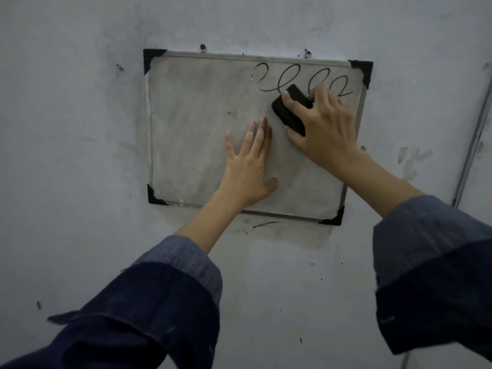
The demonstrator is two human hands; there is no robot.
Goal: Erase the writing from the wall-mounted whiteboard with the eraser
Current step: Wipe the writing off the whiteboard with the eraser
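Head view: right hand (323, 129) grip curled round black eraser (288, 109), pressed on whiteboard (191, 123) upper right, below looped writing (290, 75). Left hand (249, 166) flat, fingers straight, bracing board centre.

The whiteboard (202, 134) hangs on a smudged grey wall (66, 129), framed in metal with black corner caps. Near its upper right corner runs a line of looping black writing (290, 75). Just below those loops, the right hand (323, 129) grips a black eraser (288, 109), fingers curled over its top and thumb under its lower end, pressing it against the board. The left hand (249, 166) lies flat on the board's lower middle, fingers straight and pointing up, fingertips close to the eraser. Both arms wear dark blue sleeves (165, 302) with turned-back cuffs. Two screws sit in the wall just above the board's top edge.
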